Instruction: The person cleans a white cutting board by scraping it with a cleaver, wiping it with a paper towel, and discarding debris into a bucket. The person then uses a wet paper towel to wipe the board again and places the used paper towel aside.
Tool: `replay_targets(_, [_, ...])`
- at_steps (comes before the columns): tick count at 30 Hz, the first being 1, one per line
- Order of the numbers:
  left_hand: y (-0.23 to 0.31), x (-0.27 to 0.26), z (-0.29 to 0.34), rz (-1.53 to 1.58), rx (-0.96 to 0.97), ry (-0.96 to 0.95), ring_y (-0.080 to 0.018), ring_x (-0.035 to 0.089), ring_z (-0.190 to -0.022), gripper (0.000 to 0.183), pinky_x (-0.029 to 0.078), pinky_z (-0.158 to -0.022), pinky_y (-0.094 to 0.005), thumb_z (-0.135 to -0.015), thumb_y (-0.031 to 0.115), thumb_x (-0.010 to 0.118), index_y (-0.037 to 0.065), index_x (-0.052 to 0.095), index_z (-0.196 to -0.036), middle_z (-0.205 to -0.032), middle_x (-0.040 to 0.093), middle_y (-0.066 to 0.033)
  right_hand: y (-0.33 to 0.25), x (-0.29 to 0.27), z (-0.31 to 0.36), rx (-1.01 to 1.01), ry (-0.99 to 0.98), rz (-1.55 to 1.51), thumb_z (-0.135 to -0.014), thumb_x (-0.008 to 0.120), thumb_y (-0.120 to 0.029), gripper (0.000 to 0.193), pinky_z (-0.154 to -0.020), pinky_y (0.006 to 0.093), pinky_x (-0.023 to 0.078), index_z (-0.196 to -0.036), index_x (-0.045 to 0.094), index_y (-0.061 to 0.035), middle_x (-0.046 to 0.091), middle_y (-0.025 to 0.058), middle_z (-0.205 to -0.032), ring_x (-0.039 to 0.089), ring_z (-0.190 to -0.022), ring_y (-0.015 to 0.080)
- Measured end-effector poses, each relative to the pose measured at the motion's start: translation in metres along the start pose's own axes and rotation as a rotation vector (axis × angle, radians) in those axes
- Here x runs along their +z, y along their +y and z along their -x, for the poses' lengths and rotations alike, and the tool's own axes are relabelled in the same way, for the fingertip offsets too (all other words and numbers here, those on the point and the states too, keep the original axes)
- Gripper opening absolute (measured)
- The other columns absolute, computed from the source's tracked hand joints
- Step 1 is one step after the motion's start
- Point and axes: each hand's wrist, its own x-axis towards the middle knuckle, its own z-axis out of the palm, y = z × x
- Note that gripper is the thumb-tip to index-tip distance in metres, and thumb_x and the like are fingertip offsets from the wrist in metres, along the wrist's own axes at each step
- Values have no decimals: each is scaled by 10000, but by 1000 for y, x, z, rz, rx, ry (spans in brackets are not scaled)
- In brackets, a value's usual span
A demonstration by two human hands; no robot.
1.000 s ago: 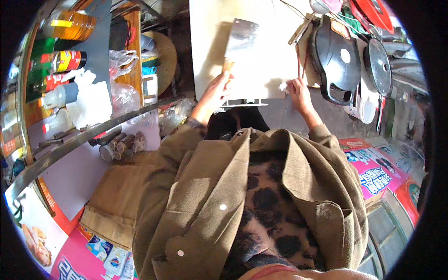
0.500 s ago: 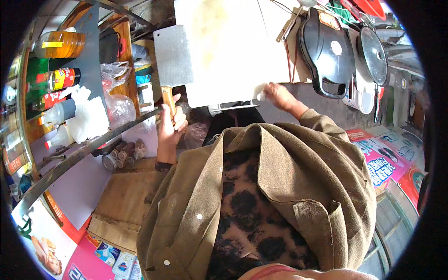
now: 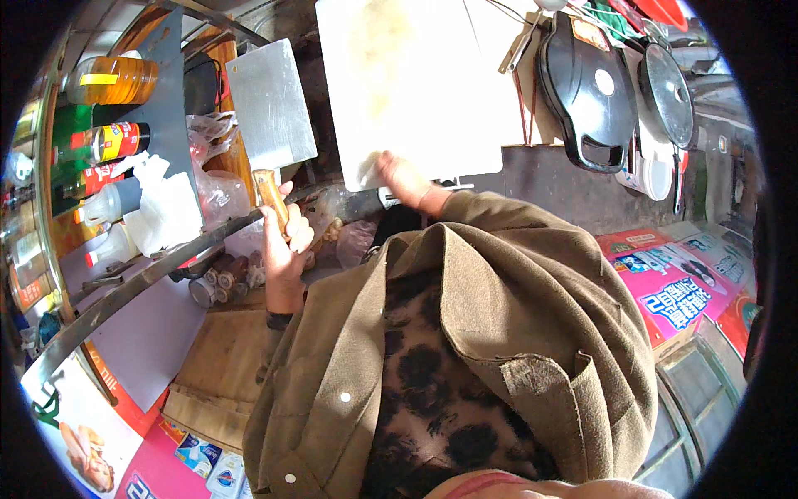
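Note:
My left hand [image 3: 285, 241] is closed round the wooden handle [image 3: 271, 200] of a cleaver. The broad grey blade [image 3: 270, 104] points away from me, off the left side of a white cutting board [image 3: 440, 100]. At the board's near left corner, my right hand [image 3: 406, 181] is closed on a small white wad [image 3: 367, 171]. Whether the wad is cloth or paper I cannot tell. A brownish stain marks the far left part of the board, and strong light washes out its surface.
A black electric griddle [image 3: 586, 91] stands right of the board, with a glass-lidded pan [image 3: 667, 96] beyond it. Bottles, among them one of amber oil [image 3: 116, 80], fill the shelf at left. A dark metal bar [image 3: 150, 279] runs between that shelf and me.
The cleaver has moved left, away from the board, and its blade has tilted. My right hand has slid left along the board's near edge with the white wad.

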Motion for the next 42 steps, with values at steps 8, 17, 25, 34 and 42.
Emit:
replay_targets(8, [13,-13,-2,49,36,-17,-54,296,-472,572,274,-443,-205,-1062,474,383,35,404,-1427,-653,339,37,12,-100,23,227,100,-319,-1051,374,-327,404,-933,447,484,-1166,590,-5,637,224,-1122,632,-1035,341])
replay_targets(17, [22,-26,13,-17,27,-45,-52,296,-466,562,273,-441,-205,-1070,477,356,35,403,-1415,-645,354,39,15,-68,46,313,351,-79,-961,491,-208,255,-888,510,495,-1087,554,4,602,255,-1061,610,-993,432])
replay_targets(25, [27,-33,8,-55,48,-113,-50,295,-472,561,276,-452,-202,-1077,463,348,24,404,-1422,-642,355,39,-47,-4,26,-29,-147,434,-1009,384,-172,280,-940,482,486,-1145,532,22,578,260,-1179,592,-1093,430])
replay_targets(34, [31,-54,15,-64,55,-109,-49,316,-476,561,285,-442,-200,-1079,463,337,23,405,-1420,-651,367,33,61,-152,114,330,710,543,-953,542,-198,200,-796,512,511,-1083,556,-47,597,237,-984,606,-920,435])
replay_targets(42, [31,-30,5,-80,59,-64,-58,332,-465,554,307,-437,-202,-1083,452,333,23,380,-1430,-663,396,24,-29,-3,37,-214,-181,448,-928,550,-149,255,-915,429,535,-1134,559,2,596,212,-1075,627,-1018,385])
